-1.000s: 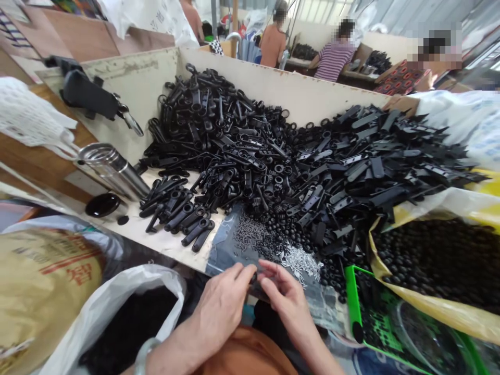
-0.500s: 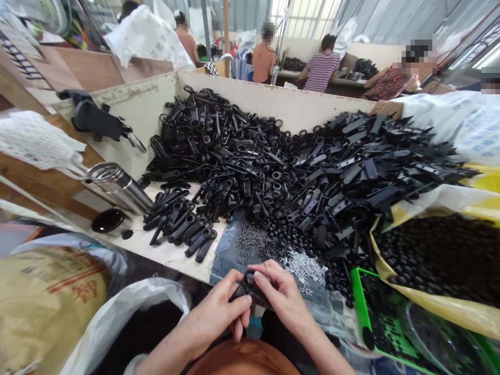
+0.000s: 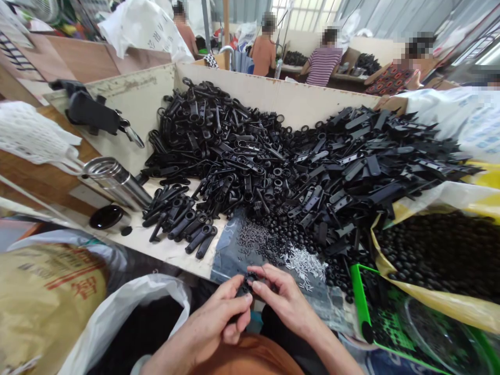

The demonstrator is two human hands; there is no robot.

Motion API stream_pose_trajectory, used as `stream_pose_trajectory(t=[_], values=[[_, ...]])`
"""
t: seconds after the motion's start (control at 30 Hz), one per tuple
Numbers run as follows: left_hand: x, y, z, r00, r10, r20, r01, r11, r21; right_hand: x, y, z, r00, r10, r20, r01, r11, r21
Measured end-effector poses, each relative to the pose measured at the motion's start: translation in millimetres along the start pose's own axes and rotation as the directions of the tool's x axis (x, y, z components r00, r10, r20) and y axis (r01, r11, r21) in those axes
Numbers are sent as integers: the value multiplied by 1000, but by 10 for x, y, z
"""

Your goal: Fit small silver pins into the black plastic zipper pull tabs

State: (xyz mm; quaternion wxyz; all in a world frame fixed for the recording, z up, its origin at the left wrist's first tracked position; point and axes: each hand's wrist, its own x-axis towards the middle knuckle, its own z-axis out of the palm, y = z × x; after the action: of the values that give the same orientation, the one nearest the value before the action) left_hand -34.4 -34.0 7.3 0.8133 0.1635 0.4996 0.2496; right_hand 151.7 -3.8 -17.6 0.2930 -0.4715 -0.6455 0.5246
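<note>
My left hand (image 3: 219,323) and my right hand (image 3: 281,297) meet at the near edge of the work table, fingers pinched together on one small black plastic part (image 3: 247,283). Most of that part is hidden by my fingers. Just beyond my hands lie small metal pins (image 3: 304,263) and little black round pieces (image 3: 285,234) on a dark sheet. A large heap of black plastic handle pieces (image 3: 242,151) fills the table behind them. A short row of finished-looking black pieces (image 3: 183,221) lies to the left of the sheet.
A steel flask (image 3: 117,182) and its black lid (image 3: 105,216) lie at the table's left. A white bag (image 3: 117,312) opens by my left arm, a yellow bag of black beads (image 3: 437,250) and a green crate (image 3: 359,307) sit right. Several people work at tables behind.
My hands have stayed together at the table edge. My left fingers curled more tightly around the small black part, and the camera tilted up slightly, then back.
</note>
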Motion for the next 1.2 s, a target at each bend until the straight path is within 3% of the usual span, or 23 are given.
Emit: stream_pose_trajectory(t=[0.13,0.2,0.23,0.3,0.37,0.4,0.47,0.57,0.7,0.77,0.8,0.87,0.93,1.0,1.1,1.2], values=[[16,-139,-107,999,-25,22,22,996,90,-129,17,45,999,0,36,2,999,-40],[39,-154,-190,996,84,-27,-73,959,273,-191,49,48,999,22,43,-20,999,-48],[58,-131,-224,979,192,-64,-151,903,403,-211,71,38,999,39,31,-38,998,-51],[115,-34,-256,884,448,-131,-250,691,678,-215,119,-4,996,71,-47,-74,995,-68],[208,86,-229,775,615,-142,-202,455,867,-178,159,-62,984,77,-164,-95,990,-102],[267,134,-198,751,649,-121,-168,365,916,-149,173,-92,974,70,-216,-99,988,-122],[400,184,-121,731,678,-76,-138,257,957,-90,189,-149,962,51,-269,-97,983,-159],[575,167,-39,726,687,-37,-155,216,964,-43,213,-235,955,26,-295,-87,977,-196],[640,136,-47,710,704,-19,-205,232,951,-93,275,-380,929,-6,-370,-92,964,-248],[606,147,-67,712,702,-26,-250,287,925,-140,288,-441,920,-37,-389,-87,951,-296],[580,155,-73,723,690,-42,-286,354,891,-161,285,-459,923,-52,-382,-79,944,-320],[517,168,-71,780,615,-117,-334,567,753,-183,270,-459,938,-80,-338,-55,927,-371],[453,171,-56,858,471,-204,-304,786,538,-175,264,-414,953,-102,-285,-35,899,-438],[404,164,-35,906,351,-236,-256,900,354,-143,289,-345,958,-125,-259,-31,850,-526],[372,150,-11,927,303,-223,-275,950,145,-81,371,-247,950,-162,-268,-45,775,-631],[368,144,8,943,249,-220,-264,964,-42,-40,429,-201,937,-198,-288,-41,756,-653]])
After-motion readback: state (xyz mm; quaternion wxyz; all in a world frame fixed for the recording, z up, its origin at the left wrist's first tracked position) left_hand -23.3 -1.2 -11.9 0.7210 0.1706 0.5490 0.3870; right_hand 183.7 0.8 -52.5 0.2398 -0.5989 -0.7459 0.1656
